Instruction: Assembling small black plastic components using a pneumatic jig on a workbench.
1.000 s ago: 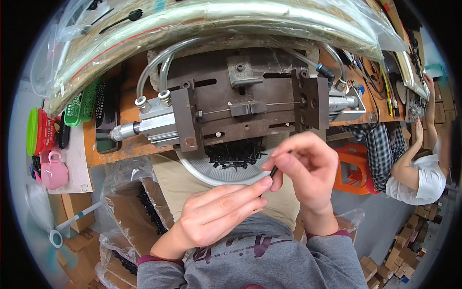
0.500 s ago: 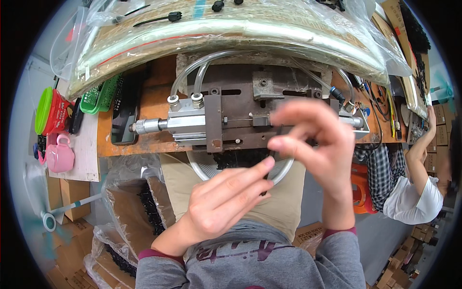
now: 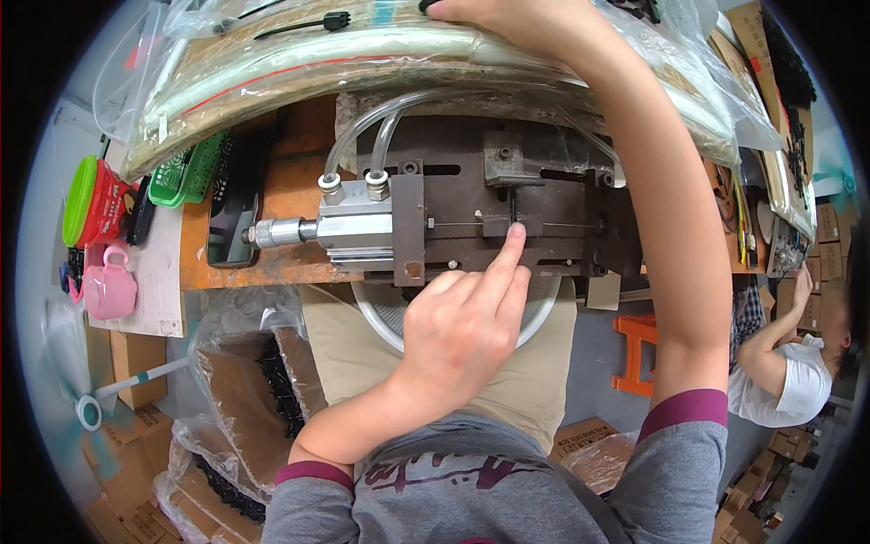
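Note:
On the dark metal clamping fixture (image 3: pixel 453 145), a thin black plastic part (image 3: pixel 514 205) stands in the central slot below a small metal block (image 3: pixel 504 163). The index fingertip of my left hand (image 3: pixel 467 322) rests on its near end, that finger stretched out and the others loosely bent; its thumb is hidden. My right hand (image 3: pixel 507 16) reaches far over the fixture to the plastic-covered bundle (image 3: pixel 435 54). Its fingertips are on a small black part (image 3: pixel 426 5) at the picture's upper edge, which cuts off some of the hand.
A silver air cylinder (image 3: pixel 353 236) with clear hoses sits on the fixture's left. Further left are a green basket (image 3: pixel 188 172) and a pink cup (image 3: pixel 111 288). Lined boxes of black parts (image 3: pixel 281 385) stand lower left. A co-worker (image 3: pixel 788 376) sits at the right.
My right hand has swung from in front of the fixture up to the bundle. My left hand has moved forward to the fixture, where a black part now sits in the slot.

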`<state>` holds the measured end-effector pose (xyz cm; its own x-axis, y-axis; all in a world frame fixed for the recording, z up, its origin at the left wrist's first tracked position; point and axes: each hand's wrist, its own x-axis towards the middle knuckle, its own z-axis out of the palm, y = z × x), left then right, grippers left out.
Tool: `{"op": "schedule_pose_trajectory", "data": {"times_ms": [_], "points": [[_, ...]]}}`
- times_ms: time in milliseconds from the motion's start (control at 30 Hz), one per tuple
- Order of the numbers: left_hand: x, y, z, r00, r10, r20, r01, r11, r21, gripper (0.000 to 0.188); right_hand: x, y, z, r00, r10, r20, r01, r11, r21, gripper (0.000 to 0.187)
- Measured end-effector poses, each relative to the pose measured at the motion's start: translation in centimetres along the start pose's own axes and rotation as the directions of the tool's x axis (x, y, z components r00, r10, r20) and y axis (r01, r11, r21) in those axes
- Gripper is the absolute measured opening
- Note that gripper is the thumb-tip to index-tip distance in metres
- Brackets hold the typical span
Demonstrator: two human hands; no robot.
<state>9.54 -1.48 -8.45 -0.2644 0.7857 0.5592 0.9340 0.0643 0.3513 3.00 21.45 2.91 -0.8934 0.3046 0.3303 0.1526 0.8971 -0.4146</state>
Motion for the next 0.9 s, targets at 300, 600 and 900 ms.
{"op": "schedule_pose_trajectory", "data": {"times_ms": [300,600,900], "points": [[-0.3,0.0,-0.1,1.000,-0.009,-0.008,0.009,0.999,0.044,0.018,-0.7,-2.2,0.1,0.999,-0.047,0.005,0.047,0.989,-0.142,0.061],[-0.4,-0.1,-1.3,1.000,-0.028,0.009,0.028,0.992,-0.126,0.023,-1.7,-2.7,0.3,0.982,-0.166,-0.093,0.149,0.975,-0.167,0.023],[1.4,-1.1,-5.0,0.841,-0.522,0.145,0.212,0.072,-0.975,0.043,-11.5,-2.3,0.0,0.878,-0.309,-0.366,0.372,0.922,0.112,0.016]]}}
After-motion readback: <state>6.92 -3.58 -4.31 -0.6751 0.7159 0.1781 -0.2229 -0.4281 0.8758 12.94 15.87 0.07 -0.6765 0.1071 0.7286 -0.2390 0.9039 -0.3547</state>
